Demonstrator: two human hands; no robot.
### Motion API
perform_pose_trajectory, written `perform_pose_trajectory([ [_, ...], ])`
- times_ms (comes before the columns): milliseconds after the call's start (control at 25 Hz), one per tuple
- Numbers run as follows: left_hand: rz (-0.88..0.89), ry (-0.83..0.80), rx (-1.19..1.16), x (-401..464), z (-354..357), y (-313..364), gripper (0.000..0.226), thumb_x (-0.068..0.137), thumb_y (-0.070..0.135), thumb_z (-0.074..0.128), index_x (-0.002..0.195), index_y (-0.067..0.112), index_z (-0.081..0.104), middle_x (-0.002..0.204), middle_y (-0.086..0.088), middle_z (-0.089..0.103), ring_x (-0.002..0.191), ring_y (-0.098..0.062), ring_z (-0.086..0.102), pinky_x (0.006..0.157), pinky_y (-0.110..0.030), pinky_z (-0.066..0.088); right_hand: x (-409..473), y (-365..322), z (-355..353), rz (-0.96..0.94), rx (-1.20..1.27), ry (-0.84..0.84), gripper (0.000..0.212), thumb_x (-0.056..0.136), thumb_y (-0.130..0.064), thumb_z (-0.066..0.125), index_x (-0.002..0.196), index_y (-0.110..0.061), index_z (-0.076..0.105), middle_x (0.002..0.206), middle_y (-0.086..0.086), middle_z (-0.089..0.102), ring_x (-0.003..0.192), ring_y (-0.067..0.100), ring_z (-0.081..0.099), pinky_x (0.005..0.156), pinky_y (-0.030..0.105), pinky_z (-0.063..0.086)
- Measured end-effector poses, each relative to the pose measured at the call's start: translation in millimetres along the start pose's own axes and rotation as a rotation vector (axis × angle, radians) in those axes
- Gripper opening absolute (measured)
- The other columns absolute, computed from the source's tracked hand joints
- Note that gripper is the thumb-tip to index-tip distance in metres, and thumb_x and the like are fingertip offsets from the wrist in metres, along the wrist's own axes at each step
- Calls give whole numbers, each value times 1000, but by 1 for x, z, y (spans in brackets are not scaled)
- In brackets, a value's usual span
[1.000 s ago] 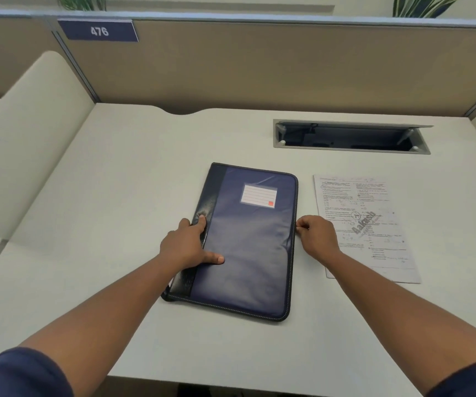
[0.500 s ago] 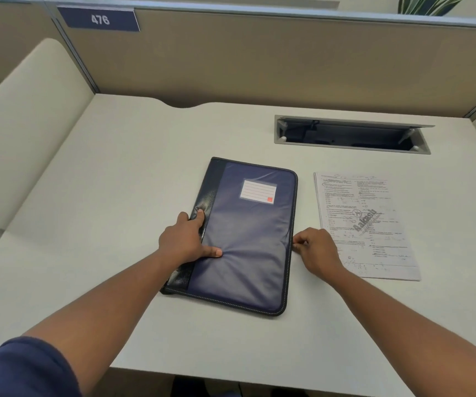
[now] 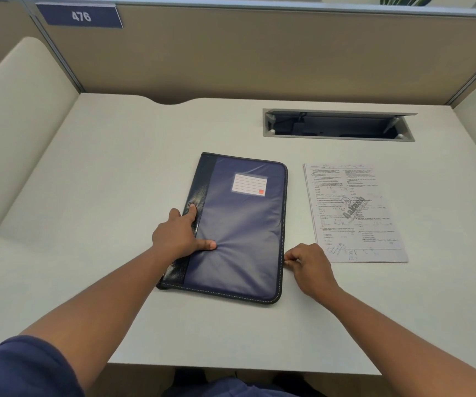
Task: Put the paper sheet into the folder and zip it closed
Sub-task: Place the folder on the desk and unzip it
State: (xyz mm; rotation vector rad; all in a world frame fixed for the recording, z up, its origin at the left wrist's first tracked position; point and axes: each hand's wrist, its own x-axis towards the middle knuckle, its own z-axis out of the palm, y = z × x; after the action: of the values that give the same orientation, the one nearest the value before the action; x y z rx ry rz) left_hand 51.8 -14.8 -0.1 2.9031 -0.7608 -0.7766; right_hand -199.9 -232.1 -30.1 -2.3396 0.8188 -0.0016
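A navy zip folder (image 3: 239, 224) is laid flat and closed on the white desk (image 3: 102, 196). Its black spine edge is pressed by the left hand (image 3: 181, 234), fingers extended, thumb on the cover. The zipper edge at the folder's right side is pinched by the curled fingers of the right hand (image 3: 308, 265). The printed paper sheet (image 3: 351, 210) is placed just beside the folder, on its right.
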Motion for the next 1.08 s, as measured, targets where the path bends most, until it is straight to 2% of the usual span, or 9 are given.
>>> perform_pose_trajectory([
  [240,-1,6,7,0,2,1,129,57,92,67,161,38,12,135,-8,41,110,-36,61,78,-37,47,-39,1,11,-25,-21,-47,14,88,-8,73,83,-20,77,88,-7,71,91,25,56,73,33,45],
  [480,-13,6,-12,1,3,0,131,55,93,66,160,39,12,134,-9,42,111,-37,61,81,-39,49,-78,2,30,13,12,-13,10,91,-13,73,85,-21,72,86,-14,64,90,17,47,73,29,38],
  [720,-56,59,-86,-1,13,24,131,55,96,62,159,35,12,136,-10,43,112,-37,61,79,-40,50,-54,13,10,166,21,157,14,91,-8,67,88,-19,73,88,-8,64,90,22,50,70,34,40],
  [800,-63,69,-89,1,13,32,130,57,96,62,160,34,11,136,-11,43,113,-38,60,80,-41,50,-53,17,7,190,41,169,12,91,-9,69,85,-19,73,86,-6,65,89,24,52,70,35,42],
  [960,-68,68,-78,6,11,37,130,58,95,63,161,33,11,136,-13,43,113,-39,61,81,-41,50,-66,11,18,218,104,162,15,92,-13,72,80,-23,69,80,-18,58,88,20,53,70,32,38],
  [1080,-63,65,-80,6,11,37,131,58,94,64,161,33,10,136,-13,43,113,-40,60,78,-40,47,-72,6,25,228,163,174,16,90,-13,73,78,-24,71,79,-17,62,82,16,58,67,31,43],
])
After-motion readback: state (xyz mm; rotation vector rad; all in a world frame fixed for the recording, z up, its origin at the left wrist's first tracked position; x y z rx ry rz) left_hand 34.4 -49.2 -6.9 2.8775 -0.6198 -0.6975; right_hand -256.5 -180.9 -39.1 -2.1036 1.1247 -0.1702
